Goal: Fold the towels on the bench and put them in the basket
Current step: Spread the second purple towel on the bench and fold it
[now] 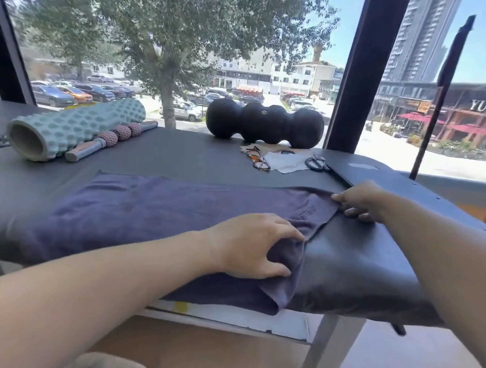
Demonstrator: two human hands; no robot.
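Observation:
A dark purple towel [156, 207] lies spread across the black padded bench [353, 260], its near edge hanging over the bench's front. My left hand [252, 245] grips the towel's near right corner, thumb under the bunched cloth. My right hand [362, 200] pinches the far right corner at the towel's right edge. No basket shows in this view.
At the back of the bench lie a pale green foam roller [73, 128], a pink massage stick [111, 140], a black peanut roller [264, 123], glasses [258, 158] on a cloth and scissors [317, 162]. A window stands behind; a white shelf [229, 318] sits under the bench.

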